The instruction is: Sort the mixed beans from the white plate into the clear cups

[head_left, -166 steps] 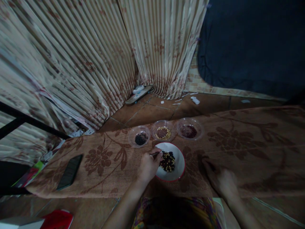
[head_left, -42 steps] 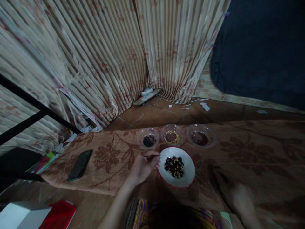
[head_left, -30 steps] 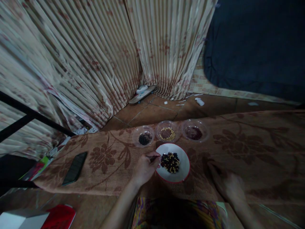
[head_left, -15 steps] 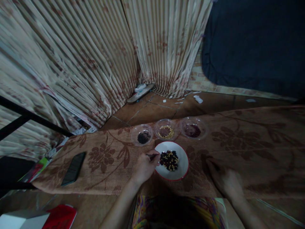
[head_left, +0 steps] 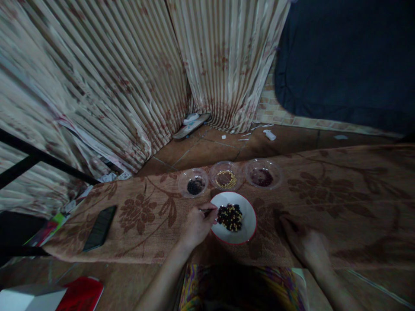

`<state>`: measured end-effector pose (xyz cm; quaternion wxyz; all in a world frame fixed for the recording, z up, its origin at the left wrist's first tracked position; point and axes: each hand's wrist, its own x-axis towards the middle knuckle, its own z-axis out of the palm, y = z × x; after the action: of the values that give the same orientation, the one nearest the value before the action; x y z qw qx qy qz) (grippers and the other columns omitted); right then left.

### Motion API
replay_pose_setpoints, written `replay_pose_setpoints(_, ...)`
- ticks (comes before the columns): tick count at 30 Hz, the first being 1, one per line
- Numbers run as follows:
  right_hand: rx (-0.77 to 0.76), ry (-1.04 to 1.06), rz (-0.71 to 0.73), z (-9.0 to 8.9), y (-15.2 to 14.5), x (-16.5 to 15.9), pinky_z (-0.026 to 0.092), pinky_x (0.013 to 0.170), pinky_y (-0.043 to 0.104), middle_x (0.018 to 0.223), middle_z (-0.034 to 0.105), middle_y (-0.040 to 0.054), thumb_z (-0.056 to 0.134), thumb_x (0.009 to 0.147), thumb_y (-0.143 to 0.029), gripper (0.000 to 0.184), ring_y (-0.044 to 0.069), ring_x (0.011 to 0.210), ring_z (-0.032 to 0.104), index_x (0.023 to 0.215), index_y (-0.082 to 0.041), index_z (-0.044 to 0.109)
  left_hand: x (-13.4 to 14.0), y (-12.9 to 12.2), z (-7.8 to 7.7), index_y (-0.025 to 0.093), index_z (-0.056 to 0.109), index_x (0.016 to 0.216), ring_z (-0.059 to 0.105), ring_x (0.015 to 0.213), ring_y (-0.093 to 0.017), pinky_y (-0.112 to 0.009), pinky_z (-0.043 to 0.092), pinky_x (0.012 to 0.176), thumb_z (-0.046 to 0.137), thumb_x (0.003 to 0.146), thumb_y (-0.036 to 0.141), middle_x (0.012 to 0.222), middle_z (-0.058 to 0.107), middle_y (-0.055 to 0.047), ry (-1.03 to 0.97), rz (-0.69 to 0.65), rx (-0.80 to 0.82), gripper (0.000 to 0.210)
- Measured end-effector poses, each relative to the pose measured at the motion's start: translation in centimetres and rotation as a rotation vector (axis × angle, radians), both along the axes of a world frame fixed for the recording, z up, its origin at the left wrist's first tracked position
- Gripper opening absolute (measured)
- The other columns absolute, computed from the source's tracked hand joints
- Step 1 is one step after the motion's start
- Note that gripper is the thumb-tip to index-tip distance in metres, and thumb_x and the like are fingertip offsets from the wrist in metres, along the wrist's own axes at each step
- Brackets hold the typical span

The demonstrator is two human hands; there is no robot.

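A white bowl (head_left: pixel 249 216) with a red rim holds a mixed pile of dark and yellow beans (head_left: pixel 230 217). At its left rim, my left hand (head_left: pixel 199 224) is closed in a pinch on a thin dark tool (head_left: pixel 206 211) that looks like tweezers; its tip is too small to make out. My right hand (head_left: pixel 306 237) lies on the cloth right of the bowl, its shadowed fingers loosely stretched out and nothing visible in them. Behind the bowl stand three clear dishes: one with black beans (head_left: pixel 194 186), one with yellow beans (head_left: pixel 230 183), one with dark red beans (head_left: pixel 263 178).
A brown flowered cloth (head_left: pixel 139 242) covers the low table. A dark phone (head_left: pixel 100 229) lies on its left part. A skateboard (head_left: pixel 191 127) and small litter are on the tiled floor beyond, before striped curtains (head_left: pixel 220 65). A red and white box (head_left: pixel 78 293) sits at lower left.
Almost nothing differs. My left hand keeps its pinch at the bowl's left rim, and my right hand stays where it was on the cloth.
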<state>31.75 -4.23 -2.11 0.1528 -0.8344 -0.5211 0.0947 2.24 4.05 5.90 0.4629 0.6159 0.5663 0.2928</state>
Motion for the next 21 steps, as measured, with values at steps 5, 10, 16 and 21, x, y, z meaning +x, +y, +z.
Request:
replay_pose_setpoints(5,0.012,0.01,0.001,0.3,-0.04,-0.03,0.046,0.061,0.03,0.094,0.077,0.0077,0.037,0.094,-0.055,0.049,0.027,0.079,0.073,0.109,-0.027,0.074,0.04,0.07,0.18,0.021,0.073,0.089,0.066,0.056,-0.016,-0.021,0.047,0.051,0.061,0.082,0.034,0.067,0.07,0.0,0.016,0.013,-0.003,0.018)
replay_pose_setpoints(10,0.017,0.001,0.004,0.12,-0.01,-0.03,0.046,0.061,0.03,0.095,0.078,0.0067,0.037,0.094,-0.054,0.048,0.026,0.078,0.072,0.109,-0.027,0.074,0.06,0.12,0.27,0.021,0.072,0.085,0.066,0.055,-0.016,-0.021,0.046,0.05,0.061,0.082,0.033,0.066,0.069,0.0,0.001,0.026,-0.009,0.017)
replay_pose_setpoints(16,0.024,0.002,0.01,0.03,-0.07,-0.06,0.046,0.061,0.029,0.095,0.077,0.0078,0.037,0.094,-0.052,0.048,0.025,0.076,0.072,0.11,-0.025,0.074,0.18,0.14,0.42,0.021,0.072,0.085,0.067,0.056,-0.016,-0.021,0.046,0.051,0.059,0.083,0.031,0.067,0.069,0.0,0.031,0.021,0.004,0.017)
replay_pose_setpoints(21,0.016,-0.011,-0.009,-0.05,-0.1,-0.02,0.045,0.057,0.03,0.09,0.078,0.0082,0.038,0.094,-0.053,0.049,0.026,0.073,0.072,0.109,-0.026,0.075,0.32,0.13,0.62,0.02,0.072,0.084,0.066,0.055,-0.016,-0.021,0.046,0.051,0.06,0.081,0.03,0.066,0.069,0.0,0.027,0.025,0.009,0.016)
